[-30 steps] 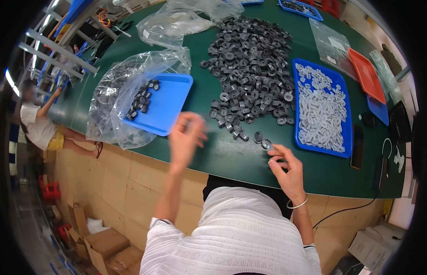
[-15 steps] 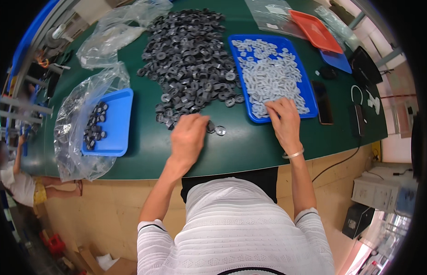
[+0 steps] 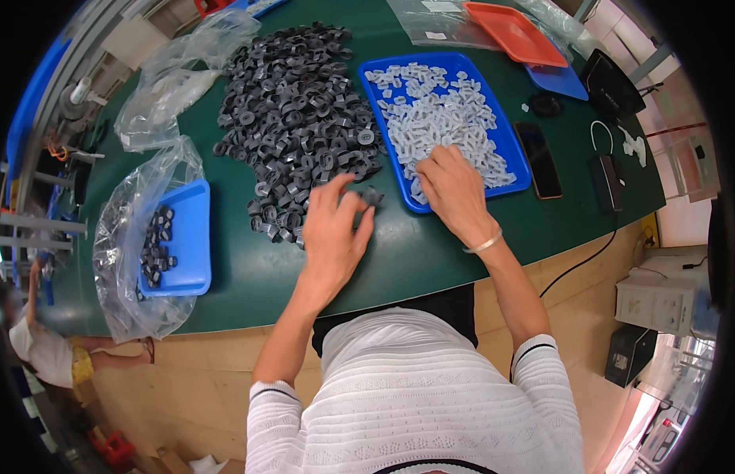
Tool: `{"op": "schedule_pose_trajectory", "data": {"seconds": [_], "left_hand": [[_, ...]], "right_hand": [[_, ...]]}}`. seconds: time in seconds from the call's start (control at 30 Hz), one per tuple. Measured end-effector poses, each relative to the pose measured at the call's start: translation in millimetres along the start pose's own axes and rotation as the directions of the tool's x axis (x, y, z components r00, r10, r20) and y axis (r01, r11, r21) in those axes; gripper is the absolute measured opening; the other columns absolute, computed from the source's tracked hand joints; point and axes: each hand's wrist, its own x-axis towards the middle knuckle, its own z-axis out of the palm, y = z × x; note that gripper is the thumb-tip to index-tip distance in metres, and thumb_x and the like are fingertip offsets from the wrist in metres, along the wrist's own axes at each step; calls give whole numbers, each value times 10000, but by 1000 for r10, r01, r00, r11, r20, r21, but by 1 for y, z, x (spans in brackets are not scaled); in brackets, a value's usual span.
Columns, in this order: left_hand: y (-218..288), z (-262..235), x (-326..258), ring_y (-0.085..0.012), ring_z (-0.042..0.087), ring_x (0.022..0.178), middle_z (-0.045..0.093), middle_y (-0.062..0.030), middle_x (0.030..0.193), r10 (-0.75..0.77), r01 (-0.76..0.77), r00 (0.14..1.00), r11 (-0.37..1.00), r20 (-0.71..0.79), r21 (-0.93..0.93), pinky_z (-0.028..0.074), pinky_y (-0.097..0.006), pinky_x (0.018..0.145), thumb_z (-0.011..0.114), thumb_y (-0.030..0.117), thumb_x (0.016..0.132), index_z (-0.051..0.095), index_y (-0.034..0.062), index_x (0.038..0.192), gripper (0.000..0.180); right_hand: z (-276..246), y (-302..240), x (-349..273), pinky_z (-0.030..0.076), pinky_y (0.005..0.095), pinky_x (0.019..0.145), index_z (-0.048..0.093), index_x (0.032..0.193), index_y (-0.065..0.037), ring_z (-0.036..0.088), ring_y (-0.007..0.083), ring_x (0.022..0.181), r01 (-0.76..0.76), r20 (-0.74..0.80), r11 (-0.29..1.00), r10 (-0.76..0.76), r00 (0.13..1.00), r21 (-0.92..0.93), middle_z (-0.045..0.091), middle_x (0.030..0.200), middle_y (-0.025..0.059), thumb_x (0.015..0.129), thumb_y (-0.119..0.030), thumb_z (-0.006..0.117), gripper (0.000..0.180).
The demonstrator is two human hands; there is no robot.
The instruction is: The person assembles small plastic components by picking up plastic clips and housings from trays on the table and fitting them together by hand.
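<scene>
Left hand (image 3: 334,237) at a dark ring (image 3: 373,194), right hand (image 3: 456,194) in white bits (image 3: 442,118); can't tell either grip; I'd pinch singles

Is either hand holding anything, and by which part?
Left hand: fingers at a dark piece, grip unclear. Right hand: fingers among the white pieces; whether one is held cannot be told.

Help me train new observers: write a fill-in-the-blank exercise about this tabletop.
1. The right hand is over a tray coloured ____.
2. In the picture, the pile of dark parts lies to the ____ of that tray.
3. The bracelet circles the person's ____ wrist.

Missing words: blue; left; right.
</scene>
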Motion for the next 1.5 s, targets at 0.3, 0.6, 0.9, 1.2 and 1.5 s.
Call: {"op": "schedule_pose_trajectory", "data": {"seconds": [0.3, 0.6, 0.9, 1.2, 1.5], "left_hand": [[13, 4, -86, -294, 583, 823, 624, -120, 1041, -177, 181, 980, 983, 88, -35, 489, -369, 678, 744, 9, 728, 567, 28, 848, 215], [11, 4, -97, -299, 584, 753, 595, -120, 913, -291, 302, 950, 947, 109, -105, 474, -374, 618, 734, 11, 756, 569, 27, 940, 248], [-1, -1, -83, -69, 505, 590, 604, -18, 756, -417, 453, 892, 823, 178, -343, 379, -237, 499, 670, 69, 875, 689, 67, 1110, 236], [15, 2, -85, -132, 660, 722, 660, -98, 1026, -539, 665, 624, -14, 566, -746, 530, -212, 592, 529, 188, 991, 534, -38, 1294, 378], [13, 4, -88, -204, 700, 868, 663, -135, 1095, -595, 674, 606, 31, 528, -738, 562, -231, 632, 572, 110, 958, 557, -47, 1257, 338]], "right_hand": [[10, -38, -72, 468, 343, 643, 630, 839, -44, 558, 239, 754, 138, 55, 965, -154, 987, 223, 563, 826, 74, 739, -41, 649, 102], [10, -44, -72, 478, 370, 702, 641, 960, -11, 559, 291, 783, -106, 76, 899, 81, 994, 426, 563, 852, 110, 781, -19, 686, 185], [9, -49, -74, 458, 234, 635, 656, 940, 8, 556, 87, 713, -490, 433, 492, 234, 870, 720, 567, 862, 28, 823, -2, 687, 122], [20, -72, -73, 463, 175, 632, 651, 943, 19, 561, 30, 721, -571, 535, 54, 289, 794, 819, 627, 840, -4, 858, -14, 680, 95], [21, -81, -70, 490, 201, 658, 643, 938, 32, 579, 58, 748, -511, 427, 212, 341, 838, 833, 632, 858, 27, 843, 2, 690, 110]]}}
